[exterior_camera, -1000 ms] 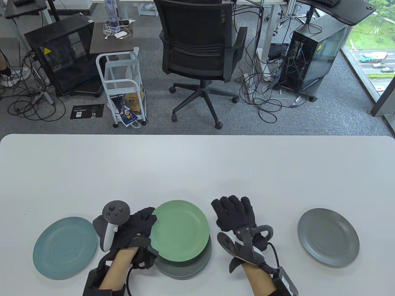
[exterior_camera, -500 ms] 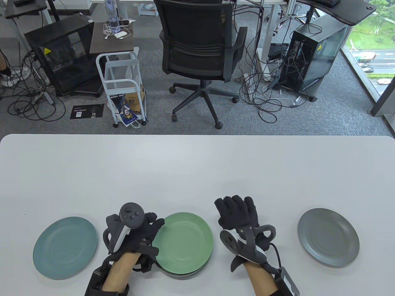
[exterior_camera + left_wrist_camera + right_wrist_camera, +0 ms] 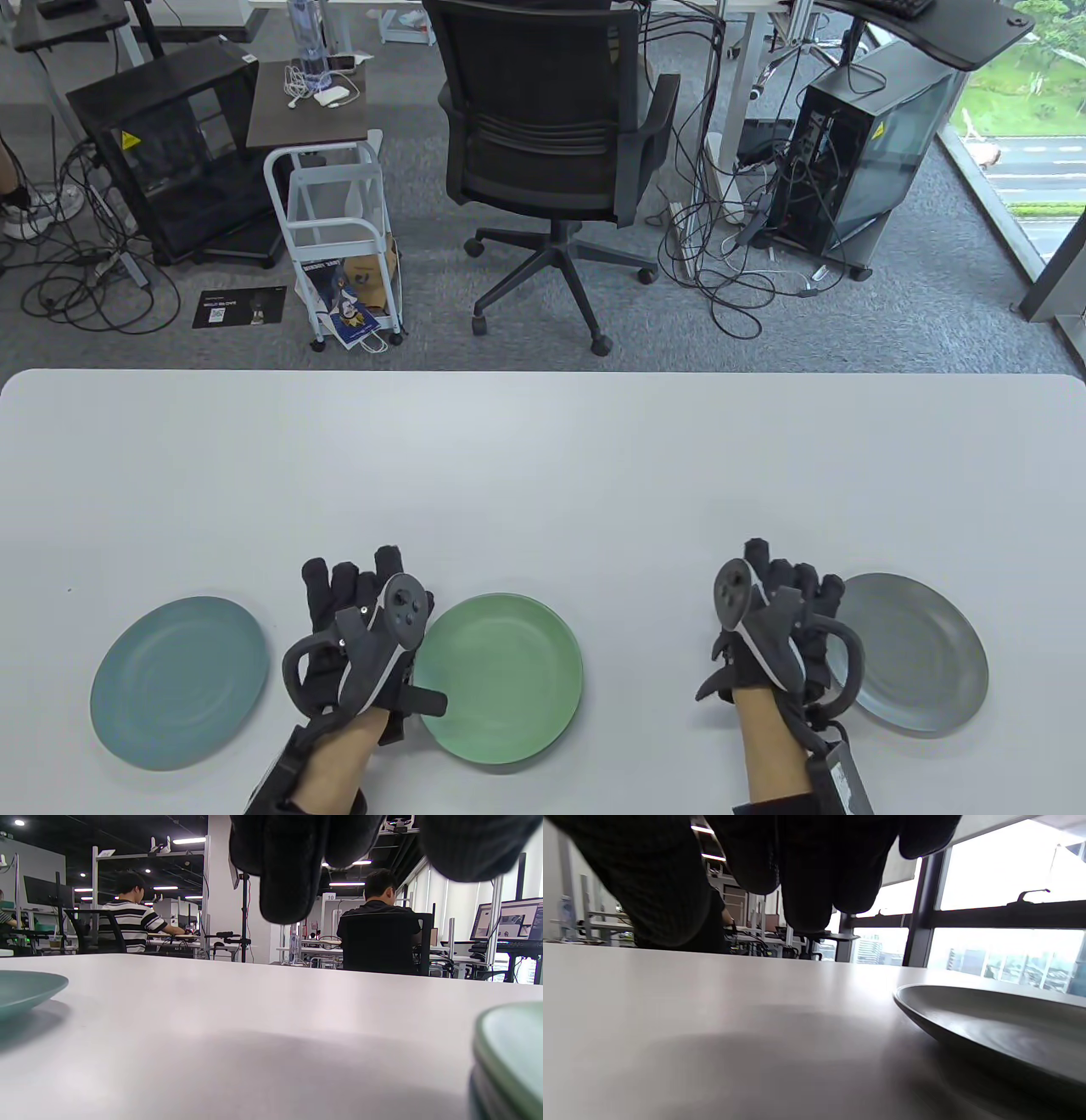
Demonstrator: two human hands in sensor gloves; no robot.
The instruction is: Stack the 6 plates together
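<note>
A green plate [image 3: 501, 677] tops a stack of plates at the table's near middle; the stack's edge shows in the left wrist view [image 3: 509, 1060]. A teal plate [image 3: 178, 681] lies alone at the near left, also in the left wrist view [image 3: 25, 988]. A grey plate [image 3: 916, 654] lies alone at the near right, also in the right wrist view [image 3: 1001, 1027]. My left hand [image 3: 356, 594] is open and empty, between the teal plate and the stack. My right hand [image 3: 793, 586] is open and empty at the grey plate's left rim; whether it touches the rim is unclear.
The white table [image 3: 543, 475] stretches bare beyond the plates. Past its far edge stand an office chair [image 3: 551, 144], a white cart [image 3: 339, 229] and computer cases with cables on the floor.
The green plate came down onto the stack and my left hand let go and drew back left. My right hand moved right, from beside the stack to the grey plate's left rim.
</note>
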